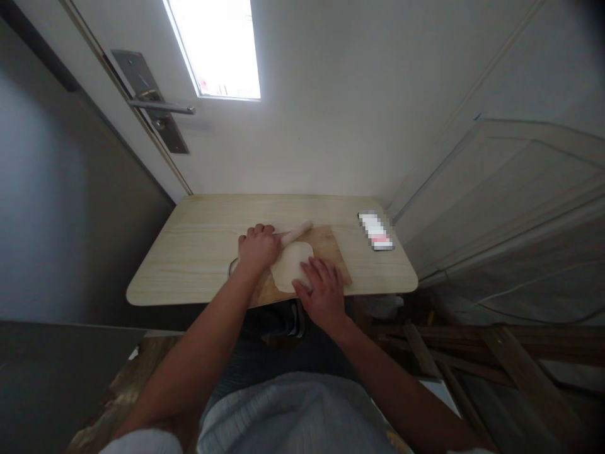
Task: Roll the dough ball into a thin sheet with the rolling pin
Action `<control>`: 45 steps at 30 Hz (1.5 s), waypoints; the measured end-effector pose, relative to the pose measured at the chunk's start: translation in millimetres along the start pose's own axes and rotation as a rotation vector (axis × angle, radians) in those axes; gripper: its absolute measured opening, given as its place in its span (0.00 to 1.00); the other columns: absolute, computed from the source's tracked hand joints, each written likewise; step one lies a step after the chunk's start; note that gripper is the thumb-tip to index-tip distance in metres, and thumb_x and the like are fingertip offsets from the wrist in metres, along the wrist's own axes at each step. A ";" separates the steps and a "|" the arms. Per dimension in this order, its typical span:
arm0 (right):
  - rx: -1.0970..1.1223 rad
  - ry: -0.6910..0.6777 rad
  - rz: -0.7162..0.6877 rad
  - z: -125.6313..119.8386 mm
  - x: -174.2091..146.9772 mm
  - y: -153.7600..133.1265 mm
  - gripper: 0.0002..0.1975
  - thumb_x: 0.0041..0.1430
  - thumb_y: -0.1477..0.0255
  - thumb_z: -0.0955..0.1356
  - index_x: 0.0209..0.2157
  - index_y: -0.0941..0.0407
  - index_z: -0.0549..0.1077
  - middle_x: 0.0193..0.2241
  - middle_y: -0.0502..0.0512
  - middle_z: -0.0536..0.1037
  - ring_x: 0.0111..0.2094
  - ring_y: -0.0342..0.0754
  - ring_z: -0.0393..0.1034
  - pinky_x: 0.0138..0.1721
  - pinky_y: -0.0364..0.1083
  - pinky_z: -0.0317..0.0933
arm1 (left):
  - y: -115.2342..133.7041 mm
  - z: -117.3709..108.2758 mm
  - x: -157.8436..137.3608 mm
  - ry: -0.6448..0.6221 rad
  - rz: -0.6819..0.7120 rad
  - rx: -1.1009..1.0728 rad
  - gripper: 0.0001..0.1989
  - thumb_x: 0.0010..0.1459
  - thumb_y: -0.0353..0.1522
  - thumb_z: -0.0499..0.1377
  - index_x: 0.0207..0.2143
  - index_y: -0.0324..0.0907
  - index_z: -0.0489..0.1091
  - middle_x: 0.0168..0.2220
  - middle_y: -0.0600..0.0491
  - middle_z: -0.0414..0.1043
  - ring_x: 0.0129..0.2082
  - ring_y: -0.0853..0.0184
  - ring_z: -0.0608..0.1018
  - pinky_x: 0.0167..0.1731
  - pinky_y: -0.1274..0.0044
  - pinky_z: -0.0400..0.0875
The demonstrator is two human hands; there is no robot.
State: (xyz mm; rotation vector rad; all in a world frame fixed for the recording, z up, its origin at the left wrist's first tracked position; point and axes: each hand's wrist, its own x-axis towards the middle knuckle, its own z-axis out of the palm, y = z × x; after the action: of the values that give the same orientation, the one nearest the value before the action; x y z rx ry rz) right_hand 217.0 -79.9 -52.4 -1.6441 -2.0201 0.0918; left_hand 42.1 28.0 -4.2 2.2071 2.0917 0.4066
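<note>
While the left hand [259,247] is curled over a rolling pin [297,232], the right hand [325,289], loosely open, touches flattened dough [287,268].

From here I see smooth, matt dough [287,268] on a wooden cutting board [336,244] at the near edge of the smooth, wood-grain tabletop [189,252].

No legible text or numbers.
</note>
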 end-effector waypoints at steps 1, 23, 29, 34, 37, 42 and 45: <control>-0.006 -0.007 0.004 1.4 -1.0 0.4 0.23 0.68 0.56 0.63 0.58 0.51 0.71 0.62 0.57 0.70 0.64 0.58 0.57 0.66 0.60 0.43 | 1.6 3.7 2.8 -0.013 0.019 -0.014 0.21 0.65 0.37 0.49 0.55 0.41 0.72 0.55 0.37 0.72 0.55 0.45 0.72 0.51 0.56 0.65; -0.044 -0.044 0.026 12.2 -8.7 1.8 0.25 0.69 0.57 0.61 0.63 0.49 0.65 0.66 0.55 0.65 0.68 0.57 0.53 0.68 0.61 0.36 | -13.9 25.0 30.5 -0.113 -0.024 -0.064 0.29 0.68 0.44 0.42 0.66 0.48 0.62 0.69 0.41 0.58 0.67 0.40 0.58 0.60 0.39 0.43; -0.053 -0.020 0.013 12.5 -9.3 2.7 0.25 0.69 0.56 0.61 0.63 0.49 0.65 0.66 0.55 0.65 0.68 0.56 0.53 0.69 0.60 0.34 | -12.4 23.3 34.9 -0.163 -0.021 -0.011 0.30 0.68 0.44 0.41 0.68 0.47 0.59 0.70 0.42 0.55 0.69 0.43 0.56 0.62 0.42 0.46; -0.036 0.094 -0.031 17.1 -8.7 4.7 0.24 0.68 0.58 0.64 0.61 0.51 0.67 0.64 0.57 0.68 0.66 0.57 0.57 0.68 0.61 0.37 | 9.1 17.6 -6.3 -0.054 0.144 0.059 0.30 0.71 0.45 0.36 0.66 0.46 0.61 0.70 0.46 0.56 0.69 0.49 0.57 0.65 0.49 0.47; -0.025 0.143 -0.052 19.7 -8.2 6.2 0.23 0.68 0.58 0.65 0.60 0.51 0.68 0.63 0.57 0.70 0.65 0.57 0.58 0.67 0.60 0.39 | 17.5 16.1 -25.8 -0.031 0.190 0.070 0.31 0.71 0.45 0.35 0.68 0.44 0.58 0.69 0.47 0.58 0.69 0.51 0.58 0.65 0.53 0.51; -0.005 0.170 -0.064 19.6 -7.7 7.3 0.23 0.68 0.57 0.65 0.59 0.52 0.69 0.61 0.57 0.72 0.64 0.58 0.60 0.66 0.60 0.42 | 24.9 18.1 -49.9 0.007 0.230 0.054 0.31 0.71 0.45 0.38 0.70 0.42 0.52 0.69 0.45 0.57 0.69 0.53 0.58 0.66 0.55 0.51; 0.041 0.210 -0.053 20.8 -8.0 7.4 0.22 0.68 0.57 0.65 0.57 0.53 0.70 0.59 0.58 0.74 0.63 0.57 0.61 0.66 0.59 0.43 | 28.5 17.8 -63.6 0.006 0.252 0.041 0.31 0.71 0.45 0.39 0.71 0.41 0.51 0.69 0.45 0.57 0.70 0.53 0.57 0.66 0.55 0.50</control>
State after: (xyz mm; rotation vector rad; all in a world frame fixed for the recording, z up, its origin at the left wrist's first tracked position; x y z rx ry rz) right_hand 215.5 -79.8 -75.8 -1.5072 -1.8880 -0.0559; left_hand 71.7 -34.7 -23.6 2.5055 1.8446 0.3900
